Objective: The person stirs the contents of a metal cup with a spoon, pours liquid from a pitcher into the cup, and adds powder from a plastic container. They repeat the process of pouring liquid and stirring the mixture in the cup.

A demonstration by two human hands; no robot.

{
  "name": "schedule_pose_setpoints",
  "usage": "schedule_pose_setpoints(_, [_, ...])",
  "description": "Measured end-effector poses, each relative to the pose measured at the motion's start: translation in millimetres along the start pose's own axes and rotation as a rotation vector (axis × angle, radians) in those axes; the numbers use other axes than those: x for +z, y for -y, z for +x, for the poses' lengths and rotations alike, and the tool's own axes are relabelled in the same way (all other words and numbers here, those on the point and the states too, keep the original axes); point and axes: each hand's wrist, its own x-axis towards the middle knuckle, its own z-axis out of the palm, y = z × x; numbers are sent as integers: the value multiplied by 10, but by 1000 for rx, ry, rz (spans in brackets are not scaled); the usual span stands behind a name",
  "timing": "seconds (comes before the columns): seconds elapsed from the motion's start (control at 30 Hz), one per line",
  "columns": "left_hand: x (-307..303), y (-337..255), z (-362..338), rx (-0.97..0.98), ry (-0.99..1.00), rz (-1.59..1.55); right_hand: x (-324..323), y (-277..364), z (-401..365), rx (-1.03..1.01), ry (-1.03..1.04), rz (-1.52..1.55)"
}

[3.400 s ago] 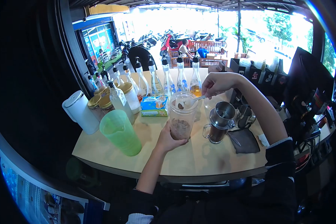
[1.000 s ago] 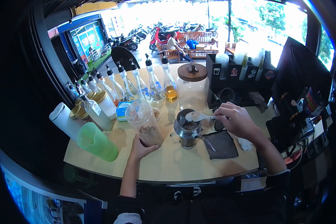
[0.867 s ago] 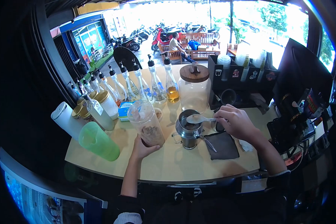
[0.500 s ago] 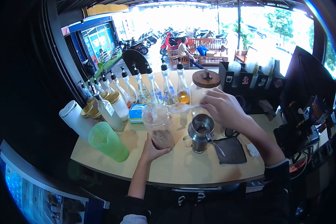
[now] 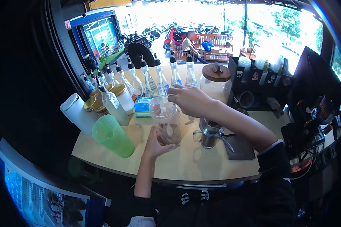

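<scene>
My left hand (image 5: 155, 145) is wrapped round the lower side of a clear plastic cup (image 5: 166, 119). Inside that cup are pale brown contents. Above its mouth, my right hand (image 5: 191, 99) is closed on the upper end of a spoon, which reaches down into the cup. The spoon's pale bowl (image 5: 169, 130) shows through the cup wall. Right of the cup, a metal coffee dripper (image 5: 211, 129) sits on a glass mug (image 5: 207, 142), partly covered by my right forearm. A dark grey cloth (image 5: 239, 147) lies beside the mug, under a thin metal handle.
A green pitcher (image 5: 113, 136) stands at left, near a white jug (image 5: 76, 113) and a label-fronted bottle (image 5: 113, 106). Pump bottles (image 5: 162, 79) line the back, beside a wooden-lidded jar (image 5: 216, 85). A black cup holder (image 5: 254, 75) is at back right. A person sits outside.
My right hand has moved left and lowered the spoon from beside the cup into it. My left hand still holds the cup. The view has shifted slightly.
</scene>
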Motion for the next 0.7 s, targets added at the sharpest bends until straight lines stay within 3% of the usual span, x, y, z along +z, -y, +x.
schedule_pose_setpoints(0.03, [-62, 64, 5, 95, -64, 160, -24, -18, -66, 7, 3, 0])
schedule_pose_setpoints(0.07, [-115, 124, 12, 194, -126, 320, -52, -51, -153, -15, -118, 39])
schedule_pose_setpoints(0.1, [-142, 109, 12, 196, -117, 315, -92, -90, -253, -37, -241, 76])
schedule_pose_setpoints(0.13, [-164, 54, 4, 313, -277, 305, -183, -108, -382, -28, -239, 73])
schedule_pose_setpoints(0.17, [-165, 3, -3, 430, -438, 291, -301, -111, -543, 45, -239, 125])
schedule_pose_setpoints(0.23, [-120, -39, -100, 515, -508, 326, -402, -174, -891, 125, -239, 172])
schedule_pose_setpoints(0.3, [12, -214, -108, 599, -582, 359, -456, -263, -1285, 365, -243, 287])
schedule_pose_setpoints(0.37, [346, -670, -70, 726, -397, 348, -379, -394, -1637, 474, -264, 323])
schedule_pose_setpoints(0.5, [736, -998, 283, 654, -210, 300, 59, -641, -2300, 707, -393, 355])
schedule_pose_setpoints(0.53, [818, -1057, 402, 574, -163, 233, 140, -648, -2420, 705, -397, 350])
schedule_pose_setpoints(0.6, [888, -1086, 548, 503, -110, 163, 283, -633, -2631, 959, -280, 389])
schedule_pose_setpoints(0.63, [900, -1024, 608, 401, 2, 154, 369, -631, -2714, 961, -286, 384])
schedule_pose_setpoints(0.7, [930, -950, 685, 302, 118, 146, 541, -637, -2835, 1040, -363, 644])
